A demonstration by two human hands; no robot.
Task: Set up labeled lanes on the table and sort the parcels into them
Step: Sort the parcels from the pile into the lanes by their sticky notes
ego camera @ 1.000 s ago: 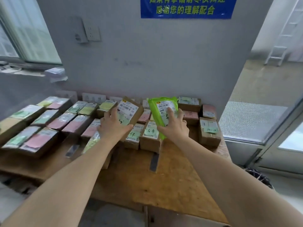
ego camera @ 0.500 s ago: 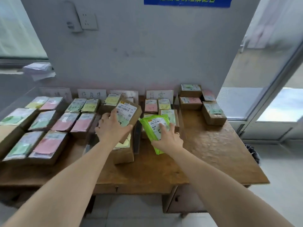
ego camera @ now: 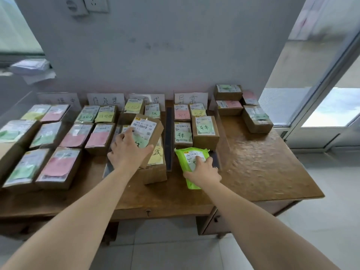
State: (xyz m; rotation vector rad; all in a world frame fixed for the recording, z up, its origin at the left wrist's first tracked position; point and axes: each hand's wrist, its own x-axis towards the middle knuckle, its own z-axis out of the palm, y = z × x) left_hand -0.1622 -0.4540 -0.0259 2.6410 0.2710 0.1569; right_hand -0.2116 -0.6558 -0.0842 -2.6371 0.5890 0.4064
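Open table [ego camera: 263,164] front-R; boxes [ego camera: 205,131] pack L + rear, 4 at far-R corner.

Lime-green pouch [ego camera: 190,165], brown table [ego camera: 263,162]

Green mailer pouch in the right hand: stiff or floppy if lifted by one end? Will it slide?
Probably floppy: the green mailer pouch is a soft plastic bag with a rumpled top edge, unlike the cardboard boxes beside it. Likely light, since the right hand handles it alone. Its glossy film may slide easily on the wooden table.
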